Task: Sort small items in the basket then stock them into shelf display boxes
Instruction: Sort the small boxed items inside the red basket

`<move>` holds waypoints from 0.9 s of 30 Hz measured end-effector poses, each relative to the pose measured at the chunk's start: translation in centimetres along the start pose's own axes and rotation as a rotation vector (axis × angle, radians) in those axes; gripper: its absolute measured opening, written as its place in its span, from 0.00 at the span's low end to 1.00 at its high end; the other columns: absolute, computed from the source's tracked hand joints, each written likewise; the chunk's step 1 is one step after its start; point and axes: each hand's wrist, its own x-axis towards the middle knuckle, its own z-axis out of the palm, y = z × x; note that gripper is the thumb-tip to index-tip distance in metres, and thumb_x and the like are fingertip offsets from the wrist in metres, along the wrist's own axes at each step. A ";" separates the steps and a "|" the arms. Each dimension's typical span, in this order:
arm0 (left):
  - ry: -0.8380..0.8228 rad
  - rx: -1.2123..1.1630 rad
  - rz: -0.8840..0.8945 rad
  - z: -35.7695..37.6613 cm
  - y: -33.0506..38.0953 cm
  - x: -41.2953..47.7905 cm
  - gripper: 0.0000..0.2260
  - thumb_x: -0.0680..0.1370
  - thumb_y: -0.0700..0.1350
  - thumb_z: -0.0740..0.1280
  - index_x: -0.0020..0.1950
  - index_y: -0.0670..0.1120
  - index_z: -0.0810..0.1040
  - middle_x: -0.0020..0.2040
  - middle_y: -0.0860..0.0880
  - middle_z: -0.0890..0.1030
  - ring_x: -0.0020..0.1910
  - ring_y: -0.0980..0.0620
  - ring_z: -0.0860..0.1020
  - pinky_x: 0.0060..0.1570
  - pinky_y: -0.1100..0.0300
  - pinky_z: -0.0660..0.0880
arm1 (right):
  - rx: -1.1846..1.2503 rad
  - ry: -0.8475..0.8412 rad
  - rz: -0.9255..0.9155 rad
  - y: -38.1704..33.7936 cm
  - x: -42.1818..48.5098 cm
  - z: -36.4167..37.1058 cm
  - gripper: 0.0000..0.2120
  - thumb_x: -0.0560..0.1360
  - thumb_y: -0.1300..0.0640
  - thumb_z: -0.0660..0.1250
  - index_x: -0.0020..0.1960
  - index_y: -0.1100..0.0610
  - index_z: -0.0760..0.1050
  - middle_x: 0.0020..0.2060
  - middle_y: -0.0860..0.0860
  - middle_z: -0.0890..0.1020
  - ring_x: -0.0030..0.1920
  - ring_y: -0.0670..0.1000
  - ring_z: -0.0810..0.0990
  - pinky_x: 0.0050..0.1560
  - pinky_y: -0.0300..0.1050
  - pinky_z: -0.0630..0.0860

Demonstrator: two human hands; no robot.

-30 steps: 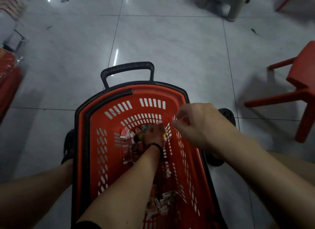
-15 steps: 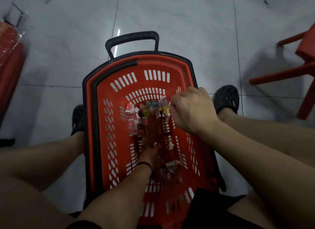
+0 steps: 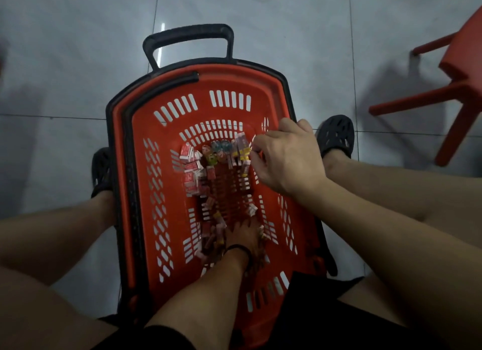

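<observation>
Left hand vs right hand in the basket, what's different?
Left hand is down on the basket floor at the near end; right hand sits higher, by the far pile. Left wrist has a black band; right is bare. Both reach into the basket.

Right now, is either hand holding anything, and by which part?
Cannot be told for sure. The right hand curls its fingertips at the edge of a packet in the basket; the left hand lies among loose packets.
</observation>
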 end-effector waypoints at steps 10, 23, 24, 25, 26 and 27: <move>-0.250 0.148 0.004 -2.7 0.9 1.6 0.31 0.81 0.59 0.67 0.80 0.46 0.66 0.77 0.41 0.72 0.75 0.39 0.72 0.73 0.47 0.69 | -0.014 -0.004 0.010 -0.1 -0.1 0.3 0.15 0.82 0.44 0.61 0.47 0.51 0.82 0.43 0.48 0.88 0.46 0.54 0.78 0.52 0.54 0.70; -0.447 0.109 0.056 -3.9 1.7 1.6 0.25 0.87 0.52 0.60 0.82 0.42 0.64 0.82 0.40 0.65 0.79 0.41 0.66 0.75 0.50 0.63 | 0.001 0.032 0.014 -0.1 0.0 0.4 0.16 0.82 0.44 0.62 0.44 0.51 0.82 0.41 0.48 0.87 0.45 0.54 0.78 0.51 0.53 0.70; -0.448 0.077 0.030 -4.0 1.8 1.2 0.24 0.87 0.51 0.61 0.81 0.43 0.65 0.80 0.41 0.67 0.78 0.41 0.68 0.74 0.50 0.65 | 0.000 0.031 0.014 -0.1 -0.1 0.4 0.15 0.82 0.44 0.62 0.44 0.51 0.82 0.41 0.48 0.87 0.45 0.54 0.78 0.51 0.53 0.70; -0.438 0.035 0.005 -4.0 1.5 1.0 0.22 0.86 0.50 0.63 0.79 0.43 0.69 0.78 0.41 0.71 0.74 0.41 0.72 0.71 0.50 0.69 | 0.000 0.029 0.014 -0.1 0.0 0.4 0.15 0.82 0.44 0.62 0.44 0.51 0.81 0.41 0.48 0.87 0.45 0.54 0.78 0.52 0.53 0.71; -0.430 -0.006 -0.010 -4.0 1.3 0.9 0.19 0.85 0.49 0.65 0.74 0.44 0.75 0.73 0.41 0.77 0.68 0.41 0.77 0.66 0.49 0.73 | 0.000 0.025 0.014 -0.1 0.0 0.3 0.15 0.82 0.43 0.62 0.44 0.50 0.81 0.42 0.48 0.87 0.45 0.54 0.78 0.52 0.53 0.71; -0.444 -0.098 -0.016 -3.9 0.9 0.7 0.15 0.83 0.50 0.67 0.67 0.46 0.80 0.66 0.42 0.81 0.62 0.41 0.80 0.62 0.49 0.76 | 0.004 0.017 0.015 -0.2 0.1 0.2 0.16 0.82 0.43 0.62 0.45 0.50 0.82 0.42 0.47 0.88 0.45 0.53 0.79 0.53 0.53 0.72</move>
